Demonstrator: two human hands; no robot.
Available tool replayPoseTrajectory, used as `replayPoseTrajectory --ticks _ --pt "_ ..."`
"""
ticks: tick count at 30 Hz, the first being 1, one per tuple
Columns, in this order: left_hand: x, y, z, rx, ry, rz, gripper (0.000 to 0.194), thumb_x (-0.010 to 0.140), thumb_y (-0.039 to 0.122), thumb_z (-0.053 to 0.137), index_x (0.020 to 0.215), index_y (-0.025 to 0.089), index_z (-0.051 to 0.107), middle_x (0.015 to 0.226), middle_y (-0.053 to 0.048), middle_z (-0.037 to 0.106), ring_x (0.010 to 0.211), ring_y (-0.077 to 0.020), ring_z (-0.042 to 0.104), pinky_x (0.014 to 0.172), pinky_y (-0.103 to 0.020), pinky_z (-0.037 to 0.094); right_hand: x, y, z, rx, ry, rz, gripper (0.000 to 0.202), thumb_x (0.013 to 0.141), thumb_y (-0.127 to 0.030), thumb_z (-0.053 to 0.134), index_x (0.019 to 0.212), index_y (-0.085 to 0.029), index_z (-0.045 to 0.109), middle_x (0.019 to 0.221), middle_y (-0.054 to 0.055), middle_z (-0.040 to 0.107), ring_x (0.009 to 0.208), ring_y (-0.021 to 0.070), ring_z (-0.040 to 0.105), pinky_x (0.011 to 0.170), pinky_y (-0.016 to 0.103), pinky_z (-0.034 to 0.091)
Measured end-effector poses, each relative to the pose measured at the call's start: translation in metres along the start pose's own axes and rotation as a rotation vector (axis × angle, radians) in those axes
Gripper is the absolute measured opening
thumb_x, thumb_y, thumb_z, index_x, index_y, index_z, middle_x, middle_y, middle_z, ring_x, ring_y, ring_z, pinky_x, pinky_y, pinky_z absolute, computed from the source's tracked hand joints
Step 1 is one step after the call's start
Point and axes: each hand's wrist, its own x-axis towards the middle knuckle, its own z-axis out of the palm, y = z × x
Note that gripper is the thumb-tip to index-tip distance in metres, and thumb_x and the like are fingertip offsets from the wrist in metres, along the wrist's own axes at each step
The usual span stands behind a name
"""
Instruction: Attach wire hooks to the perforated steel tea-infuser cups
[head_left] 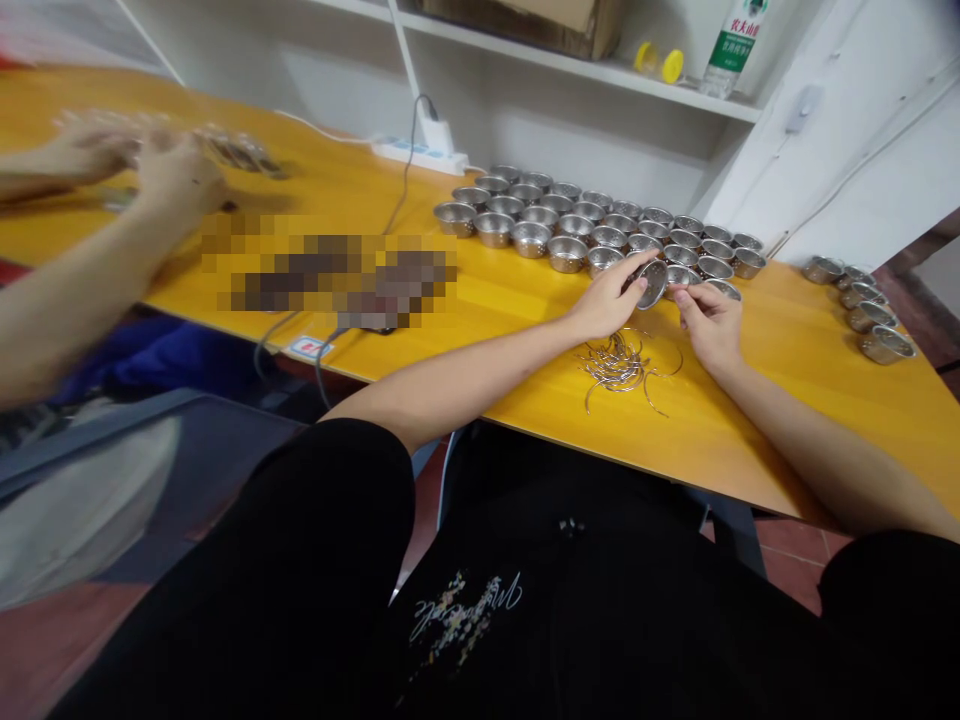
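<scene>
My left hand [609, 298] grips a small metal cup [652, 286] by its side, tilted with the mouth turned toward me. Close to the cup's right rim, the thumb and fingers of my right hand [712, 320] are pinched together. Whatever thin thing they hold is too small to make out. Below both hands lies a loose pile of curved metal wires [616, 368] on the orange table [517, 385]. Just beyond the hands, several rows of similar metal cups [531, 238] stand upright, with tiny holes in the walls of some.
More cups [886, 345] line the table's right end. A white power strip [420, 155] with a plugged-in charger lies at the back. Two blurred-out objects [405, 285] rest left of my arm. At far left, another person's hands [176, 175] work over small items. A shelf holds a bottle [731, 50].
</scene>
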Motion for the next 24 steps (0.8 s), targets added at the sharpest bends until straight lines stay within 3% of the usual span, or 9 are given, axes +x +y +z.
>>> replayPoseTrajectory --ticks 3,15,24 --pt "-0.001 0.003 -0.001 0.092 -0.026 0.009 0.059 0.112 0.028 0.060 0.171 0.028 0.062 0.182 -0.012 0.062 0.171 -0.0338 0.056 0.150 -0.062 0.035 -0.002 -0.002 0.004 -0.062 0.170 -0.006 0.050 0.108 -0.077 0.074 0.115 -0.031 0.095 0.092 0.007 0.079 0.081 0.0252 0.074 0.074 0.045 0.063" --pt "-0.003 0.005 0.001 0.184 -0.020 0.066 0.073 0.102 0.016 0.058 0.174 0.026 0.057 0.181 -0.013 0.062 0.168 -0.0343 0.059 0.148 -0.063 0.040 -0.004 0.002 0.006 -0.128 0.210 -0.038 0.045 0.113 -0.071 0.072 0.120 -0.033 0.095 0.099 0.010 0.082 0.087 0.0275 0.078 0.075 0.047 0.066" --pt "-0.003 0.007 0.002 0.219 -0.053 0.102 0.074 0.102 0.016 0.058 0.176 0.020 0.054 0.181 -0.017 0.062 0.166 -0.0341 0.061 0.143 -0.061 0.046 -0.003 0.007 0.005 -0.081 0.241 -0.029 0.042 0.112 -0.068 0.076 0.123 -0.032 0.095 0.097 0.009 0.080 0.073 0.0238 0.075 0.064 0.045 0.065"
